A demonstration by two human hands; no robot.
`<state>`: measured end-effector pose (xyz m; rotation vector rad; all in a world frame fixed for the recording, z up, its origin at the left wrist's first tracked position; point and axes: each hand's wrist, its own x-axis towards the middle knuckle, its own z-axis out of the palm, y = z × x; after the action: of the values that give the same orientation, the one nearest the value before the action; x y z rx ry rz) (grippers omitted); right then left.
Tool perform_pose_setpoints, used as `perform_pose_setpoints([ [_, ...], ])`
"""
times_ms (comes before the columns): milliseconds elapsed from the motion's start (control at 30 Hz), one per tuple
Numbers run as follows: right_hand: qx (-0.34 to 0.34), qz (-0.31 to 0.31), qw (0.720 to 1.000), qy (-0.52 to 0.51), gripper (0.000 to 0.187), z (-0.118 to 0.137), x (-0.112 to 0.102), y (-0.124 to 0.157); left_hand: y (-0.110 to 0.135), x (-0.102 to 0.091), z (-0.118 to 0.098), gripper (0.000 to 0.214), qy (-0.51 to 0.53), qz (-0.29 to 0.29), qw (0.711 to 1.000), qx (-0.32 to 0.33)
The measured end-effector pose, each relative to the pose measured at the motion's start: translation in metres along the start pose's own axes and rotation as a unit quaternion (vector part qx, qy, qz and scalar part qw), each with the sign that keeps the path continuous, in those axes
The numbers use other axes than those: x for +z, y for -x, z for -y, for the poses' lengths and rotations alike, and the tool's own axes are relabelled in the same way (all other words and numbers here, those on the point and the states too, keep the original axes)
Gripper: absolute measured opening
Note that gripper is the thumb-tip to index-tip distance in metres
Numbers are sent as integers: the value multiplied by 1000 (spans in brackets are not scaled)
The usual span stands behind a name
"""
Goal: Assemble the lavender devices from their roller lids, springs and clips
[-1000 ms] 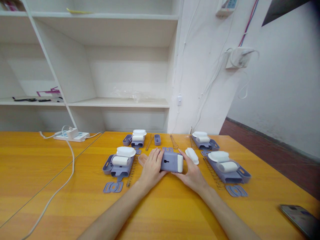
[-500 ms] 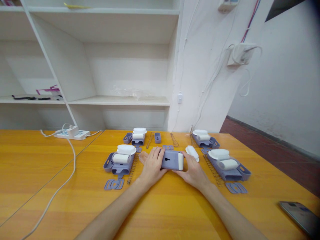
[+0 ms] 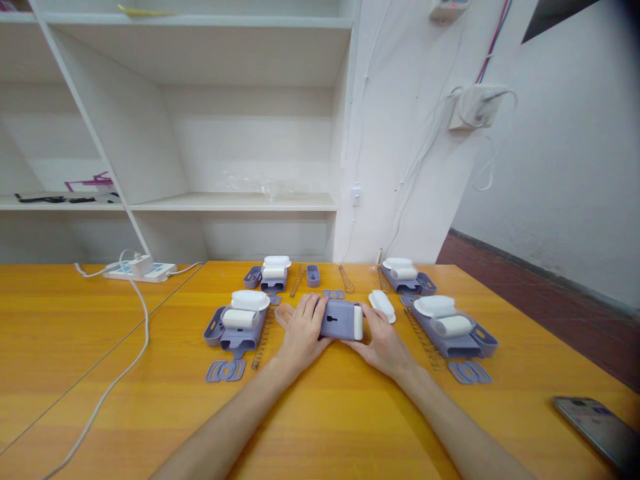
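Observation:
Held between my two hands, above the middle of the table, is a grey-purple plastic housing (image 3: 338, 320) with a dark keyhole-like slot. A white piece (image 3: 358, 323) sticks out of its right end. My left hand (image 3: 303, 328) is closed around the housing's left end. At the other end, my right hand (image 3: 383, 337) pinches the white piece between thumb and fingers. Just behind the right hand lies a white oval cap (image 3: 383, 306). A translucent pinkish part (image 3: 284, 315), partly hidden, is beside the left hand.
Sets of grey-purple housings (image 3: 453, 343) with white rollers (image 3: 241, 319), coil springs (image 3: 263, 340) and flat grey plates (image 3: 225, 371) lie on both sides. A phone (image 3: 595, 423) rests at the right edge. A power strip (image 3: 140, 269) with a cable is at back left, below white shelves (image 3: 235, 201).
The view has shifted slightly, moving the scene a little leftward. Both hands keep their hold, and the white strip at the housing's end looks slightly narrower.

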<state>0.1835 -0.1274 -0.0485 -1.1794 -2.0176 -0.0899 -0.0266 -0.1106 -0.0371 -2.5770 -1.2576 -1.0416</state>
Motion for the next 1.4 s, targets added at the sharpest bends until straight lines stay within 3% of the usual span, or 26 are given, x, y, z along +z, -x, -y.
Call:
perform_pose_setpoints([
  [367, 35, 32, 997, -54, 85, 2, 5, 0, -1, -1, 1, 74, 6, 4, 1000, 5],
  [667, 36, 22, 997, -63, 78, 7, 3, -2, -1, 0, 0, 72, -2, -5, 1000, 0],
  [1000, 50, 34, 998, 30, 57, 3, 4, -3, 2, 2, -1, 66, -48, 9, 999, -10],
  [1200, 39, 31, 998, 33, 50, 5, 1, -4, 0, 0, -4, 64, -59, 13, 998, -17],
  [1300, 78, 17, 995, 67, 36, 5, -1, -4, 0, 0, -4, 65, -51, 20, 998, -12],
  [1400, 121, -2, 984, 129, 47, 5, -3, -3, 1, 0, -3, 67, -45, 28, 999, -5],
])
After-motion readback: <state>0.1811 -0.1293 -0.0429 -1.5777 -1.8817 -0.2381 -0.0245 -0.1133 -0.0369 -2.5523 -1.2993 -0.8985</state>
